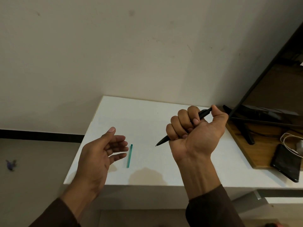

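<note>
While right hand [196, 130] fists pen [162, 140], left hand [98, 154] hovers.

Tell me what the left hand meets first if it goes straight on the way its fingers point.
Most likely the teal stick on the white table, just beyond the left hand; height is unclear, so it might pass above.

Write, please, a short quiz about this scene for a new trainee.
1. True or false: the right hand holds the black pen in a closed fist.
2. What lies on the white table beside the left hand? A) a teal stick B) a red cup C) a spoon
3. Fill in: the dark phone rests on a ____ board.
Key: 1 true; 2 A; 3 wooden.
</note>
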The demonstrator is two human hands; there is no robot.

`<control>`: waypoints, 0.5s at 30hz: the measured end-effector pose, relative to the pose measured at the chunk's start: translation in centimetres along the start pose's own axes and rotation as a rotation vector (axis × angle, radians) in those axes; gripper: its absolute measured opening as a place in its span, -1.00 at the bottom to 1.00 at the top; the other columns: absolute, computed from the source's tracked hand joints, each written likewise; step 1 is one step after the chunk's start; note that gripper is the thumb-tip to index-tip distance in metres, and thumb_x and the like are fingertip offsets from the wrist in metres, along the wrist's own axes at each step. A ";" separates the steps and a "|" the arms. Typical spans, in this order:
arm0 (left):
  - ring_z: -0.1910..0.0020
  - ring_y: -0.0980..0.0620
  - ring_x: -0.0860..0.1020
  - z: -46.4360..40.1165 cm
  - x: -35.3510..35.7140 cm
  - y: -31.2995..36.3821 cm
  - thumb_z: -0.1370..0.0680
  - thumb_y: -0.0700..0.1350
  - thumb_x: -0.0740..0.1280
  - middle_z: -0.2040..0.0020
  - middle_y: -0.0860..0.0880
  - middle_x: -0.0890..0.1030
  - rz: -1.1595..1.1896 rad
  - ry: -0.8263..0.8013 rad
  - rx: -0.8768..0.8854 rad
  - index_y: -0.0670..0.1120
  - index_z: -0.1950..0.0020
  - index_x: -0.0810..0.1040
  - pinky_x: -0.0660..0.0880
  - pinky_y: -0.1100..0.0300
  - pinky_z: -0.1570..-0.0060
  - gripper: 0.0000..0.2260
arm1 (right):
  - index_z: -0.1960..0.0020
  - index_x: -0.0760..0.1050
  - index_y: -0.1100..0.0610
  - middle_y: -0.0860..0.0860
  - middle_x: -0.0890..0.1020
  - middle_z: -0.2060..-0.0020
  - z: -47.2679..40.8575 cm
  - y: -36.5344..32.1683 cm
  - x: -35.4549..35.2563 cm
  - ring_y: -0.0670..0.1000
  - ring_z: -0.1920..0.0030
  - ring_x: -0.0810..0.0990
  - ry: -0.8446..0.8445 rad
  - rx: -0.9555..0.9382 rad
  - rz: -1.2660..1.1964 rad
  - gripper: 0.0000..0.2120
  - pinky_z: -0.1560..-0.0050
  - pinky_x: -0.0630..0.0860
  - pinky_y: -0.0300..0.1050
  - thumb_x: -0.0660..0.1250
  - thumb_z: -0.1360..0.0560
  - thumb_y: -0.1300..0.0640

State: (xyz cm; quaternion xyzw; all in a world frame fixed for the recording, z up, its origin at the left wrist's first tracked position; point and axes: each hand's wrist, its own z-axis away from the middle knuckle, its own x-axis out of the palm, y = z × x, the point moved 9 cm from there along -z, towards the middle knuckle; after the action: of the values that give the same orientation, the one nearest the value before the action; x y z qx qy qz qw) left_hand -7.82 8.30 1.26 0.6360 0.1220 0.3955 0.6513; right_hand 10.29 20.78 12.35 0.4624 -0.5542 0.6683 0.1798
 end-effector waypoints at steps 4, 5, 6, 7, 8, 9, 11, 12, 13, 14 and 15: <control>0.18 -0.11 0.75 0.0 0.0 0.0 -0.62 0.05 0.33 0.16 -0.19 0.75 0.001 0.003 -0.004 -0.13 0.16 0.78 0.61 -0.07 0.04 -0.65 | 0.40 0.11 0.07 -0.05 0.10 0.53 0.0 -0.2 -0.1 -0.05 0.55 0.01 0.007 -0.007 0.001 -0.53 0.52 0.04 -0.26 0.03 -0.54 -0.21; 0.17 -0.11 0.75 0.0 0.0 0.0 -0.62 0.06 0.34 0.16 -0.20 0.75 0.004 0.003 -0.004 -0.13 0.16 0.78 0.61 -0.07 0.04 -0.65 | 0.40 0.11 0.07 -0.05 0.10 0.53 0.0 -0.2 -0.1 -0.05 0.55 0.01 0.007 -0.009 0.003 -0.53 0.52 0.05 -0.26 0.02 -0.54 -0.20; 0.17 -0.12 0.75 0.0 0.0 0.0 -0.61 0.07 0.34 0.16 -0.20 0.75 0.008 0.000 -0.003 -0.13 0.16 0.78 0.61 -0.07 0.04 -0.65 | 0.41 0.11 0.07 -0.05 0.09 0.53 -0.1 -0.2 -0.2 -0.05 0.56 0.01 0.008 -0.010 0.001 -0.53 0.52 0.05 -0.27 0.02 -0.54 -0.20; 0.17 -0.12 0.74 0.0 0.1 0.0 -0.59 0.08 0.36 0.16 -0.20 0.75 0.014 -0.004 -0.003 -0.14 0.15 0.78 0.60 -0.07 0.04 -0.65 | 0.40 0.11 0.07 -0.05 0.09 0.53 0.0 -0.2 -0.2 -0.05 0.56 0.02 0.009 -0.010 -0.002 -0.53 0.52 0.05 -0.26 0.02 -0.54 -0.20; 0.17 -0.13 0.74 0.0 0.1 0.0 -0.56 0.10 0.37 0.16 -0.20 0.74 0.020 -0.010 -0.004 -0.14 0.15 0.78 0.61 -0.07 0.04 -0.65 | 0.40 0.11 0.07 -0.04 0.08 0.52 0.0 -0.1 -0.2 -0.05 0.56 0.02 0.012 -0.009 -0.004 -0.53 0.52 0.05 -0.26 0.02 -0.54 -0.21; 0.16 -0.13 0.74 0.0 0.2 0.1 -0.53 0.11 0.38 0.16 -0.20 0.74 0.026 -0.017 -0.005 -0.15 0.15 0.78 0.61 -0.07 0.05 -0.65 | 0.40 0.11 0.07 -0.04 0.08 0.52 -0.1 -0.1 -0.3 -0.05 0.56 0.02 0.016 -0.009 -0.003 -0.53 0.52 0.05 -0.26 0.03 -0.54 -0.21; 0.16 -0.14 0.74 0.0 0.3 0.1 -0.53 0.11 0.38 0.15 -0.21 0.74 0.033 -0.027 -0.005 -0.15 0.14 0.77 0.61 -0.07 0.05 -0.66 | 0.40 0.11 0.07 -0.05 0.09 0.53 -0.1 0.0 -0.3 -0.05 0.56 0.02 0.019 -0.009 0.004 -0.53 0.53 0.05 -0.26 0.03 -0.54 -0.21; 0.16 -0.14 0.74 0.0 0.3 0.1 -0.54 0.10 0.37 0.15 -0.21 0.74 0.035 -0.030 -0.004 -0.15 0.13 0.77 0.62 -0.07 0.05 -0.66 | 0.40 0.11 0.07 -0.05 0.09 0.53 -0.1 0.0 -0.3 -0.05 0.57 0.03 0.018 -0.010 0.007 -0.53 0.53 0.05 -0.26 0.03 -0.54 -0.20; 0.16 -0.13 0.74 0.0 0.3 0.1 -0.55 0.10 0.37 0.15 -0.20 0.74 0.036 -0.033 -0.002 -0.15 0.12 0.77 0.62 -0.07 0.05 -0.66 | 0.41 0.11 0.07 -0.05 0.09 0.53 -0.1 0.0 -0.3 -0.06 0.57 0.03 0.017 -0.011 0.005 -0.53 0.53 0.05 -0.26 0.03 -0.54 -0.20; 0.16 -0.13 0.74 0.0 0.4 0.1 -0.54 0.10 0.37 0.15 -0.20 0.74 0.036 -0.038 0.000 -0.15 0.12 0.77 0.62 -0.07 0.06 -0.66 | 0.41 0.12 0.07 -0.05 0.09 0.53 -0.1 0.1 -0.3 -0.06 0.57 0.04 0.016 -0.010 0.002 -0.53 0.53 0.05 -0.26 0.03 -0.54 -0.21; 0.16 -0.12 0.74 0.0 0.5 0.2 -0.53 0.10 0.38 0.15 -0.20 0.74 0.036 -0.043 0.002 -0.15 0.12 0.77 0.62 -0.07 0.06 -0.66 | 0.41 0.12 0.08 -0.05 0.09 0.53 -0.1 0.1 -0.3 -0.06 0.57 0.04 0.016 -0.009 0.001 -0.52 0.53 0.05 -0.26 0.03 -0.54 -0.21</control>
State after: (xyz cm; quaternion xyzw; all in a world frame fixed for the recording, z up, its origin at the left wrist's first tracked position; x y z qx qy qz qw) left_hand -7.58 8.58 1.62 0.6473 0.0970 0.3930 0.6459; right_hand 10.35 20.94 12.03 0.4561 -0.5560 0.6695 0.1861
